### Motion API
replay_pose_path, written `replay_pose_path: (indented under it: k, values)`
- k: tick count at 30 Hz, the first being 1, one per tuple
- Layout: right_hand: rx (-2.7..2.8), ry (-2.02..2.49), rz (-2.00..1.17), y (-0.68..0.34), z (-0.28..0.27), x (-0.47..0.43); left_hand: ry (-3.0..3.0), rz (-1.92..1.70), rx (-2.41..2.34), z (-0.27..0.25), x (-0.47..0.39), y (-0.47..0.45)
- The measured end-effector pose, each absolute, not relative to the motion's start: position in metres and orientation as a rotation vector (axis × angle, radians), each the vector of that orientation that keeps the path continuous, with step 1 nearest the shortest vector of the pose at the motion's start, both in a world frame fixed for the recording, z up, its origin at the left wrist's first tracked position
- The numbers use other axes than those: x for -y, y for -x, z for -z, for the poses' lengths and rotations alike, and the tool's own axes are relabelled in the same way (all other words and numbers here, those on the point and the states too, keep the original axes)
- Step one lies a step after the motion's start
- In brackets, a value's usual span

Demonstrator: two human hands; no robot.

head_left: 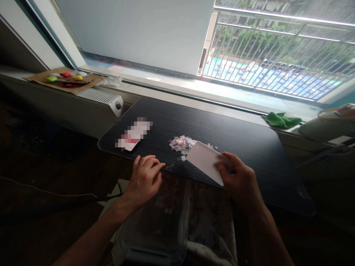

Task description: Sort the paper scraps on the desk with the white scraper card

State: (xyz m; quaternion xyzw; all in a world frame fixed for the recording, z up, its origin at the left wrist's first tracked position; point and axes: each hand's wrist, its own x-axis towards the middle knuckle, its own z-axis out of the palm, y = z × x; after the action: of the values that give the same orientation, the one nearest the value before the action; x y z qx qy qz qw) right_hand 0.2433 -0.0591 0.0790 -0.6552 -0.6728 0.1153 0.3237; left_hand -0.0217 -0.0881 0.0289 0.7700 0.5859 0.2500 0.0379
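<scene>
My right hand [240, 179] grips a flat white plastic card [205, 161] with rounded corners and a small hole near one corner, thumb on top. The card is tilted over the dark table [244, 142], its far edge beside a pile of torn paper scraps [180, 144], white and pinkish. Part of the pile is hidden behind the card. At the table's near edge is my left hand [146, 177], palm down, fingers loosely stretched, with nothing in it. Below the edge, between my forearms, stands a clear plastic box [155, 236]; a few light bits show in it.
A pixelated pinkish object [133, 135] lies on the table's left part. Behind, a radiator [100, 101] carries brown paper [41, 77] with several colourful pieces. A green cloth [283, 120] lies on the windowsill at right, near a pale container [324, 127]. A cable [50, 190] crosses the floor.
</scene>
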Motion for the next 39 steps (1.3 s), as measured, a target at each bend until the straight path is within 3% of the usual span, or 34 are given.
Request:
replay_pose_path:
  k: [16,39]
  values:
    - [1.768,1.774,-0.377,-0.249,-0.081,0.064,-2.545,-0.525,-1.596,-0.039,0.066,-0.01]
    - [1.77,1.78,-0.389,-0.241,-0.085,0.069,-2.542,-0.581,-1.625,-0.039,0.081,-0.001]
